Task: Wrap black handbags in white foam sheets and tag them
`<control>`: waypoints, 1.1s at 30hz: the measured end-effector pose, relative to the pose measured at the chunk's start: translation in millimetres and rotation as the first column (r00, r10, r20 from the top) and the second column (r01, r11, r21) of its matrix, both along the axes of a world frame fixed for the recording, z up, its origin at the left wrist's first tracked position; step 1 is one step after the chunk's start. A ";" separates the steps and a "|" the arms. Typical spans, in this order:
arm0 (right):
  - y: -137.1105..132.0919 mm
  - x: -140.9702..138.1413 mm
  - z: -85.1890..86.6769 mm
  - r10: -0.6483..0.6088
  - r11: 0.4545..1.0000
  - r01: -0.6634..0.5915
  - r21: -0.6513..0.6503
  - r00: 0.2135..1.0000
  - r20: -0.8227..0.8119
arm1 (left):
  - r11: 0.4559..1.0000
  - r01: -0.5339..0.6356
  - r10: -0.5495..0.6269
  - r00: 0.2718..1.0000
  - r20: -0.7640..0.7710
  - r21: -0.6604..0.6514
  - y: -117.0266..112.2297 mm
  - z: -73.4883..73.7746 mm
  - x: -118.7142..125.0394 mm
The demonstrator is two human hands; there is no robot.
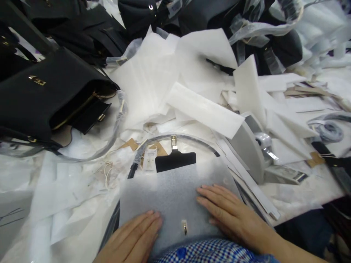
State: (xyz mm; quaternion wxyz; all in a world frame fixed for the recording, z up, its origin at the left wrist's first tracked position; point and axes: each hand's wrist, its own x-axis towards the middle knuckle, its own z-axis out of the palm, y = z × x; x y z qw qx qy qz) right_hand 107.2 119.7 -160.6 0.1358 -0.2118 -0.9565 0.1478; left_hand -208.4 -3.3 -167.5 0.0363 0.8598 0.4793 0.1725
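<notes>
A thin whitish foam sheet lies over the body of a black handbag in front of me. The handbag's flap sticks out past the sheet's far edge, with a gold clasp at its tip. A small metal turn lock pokes up through the sheet. My left hand rests flat on the sheet's left side, fingers together and stretched out. On its right side my right hand presses flat too, fingers slightly apart. Behind the flap arches the film-wrapped handle.
An open black handbag lies at left, its wrapped strap looping toward the middle. A grey tape dispenser stands at right beside long white strips. White foam sheets pile up behind, with more black bags beyond.
</notes>
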 end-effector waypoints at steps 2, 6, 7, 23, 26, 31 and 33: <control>7.5 -6.9 7.1 -0.055 0.998 0.054 0.035 0.998 0.031 | 0.998 -0.048 0.048 0.999 -0.025 0.033 15.8 12.8 7.9; 19.6 -23.0 10.8 -0.139 0.988 0.131 0.077 0.985 0.107 | 0.985 -0.170 0.175 0.969 -0.177 0.041 43.6 14.5 29.6; 22.1 -25.8 11.2 -0.145 0.988 0.137 0.073 0.983 0.110 | 0.982 -0.184 0.187 0.964 -0.189 0.034 47.6 13.1 32.5; 41.0 -43.9 3.4 -0.085 0.993 0.103 -0.061 0.965 0.246 | 0.965 -0.259 0.261 0.957 -0.126 0.036 63.1 -5.4 36.1; 40.9 -47.8 4.5 -0.115 0.990 0.136 -0.045 0.943 0.314 | 0.963 -0.261 0.268 0.953 -0.140 0.069 59.1 -7.0 37.0; 42.0 -51.2 7.2 -0.113 0.991 0.133 -0.029 0.923 0.368 | 0.971 -0.238 0.239 0.965 -0.113 0.018 54.9 7.0 39.8; 42.9 -51.3 6.3 -0.103 0.992 0.123 -0.029 0.918 0.382 | 0.988 -0.152 0.152 0.986 -0.062 0.012 53.6 11.1 41.6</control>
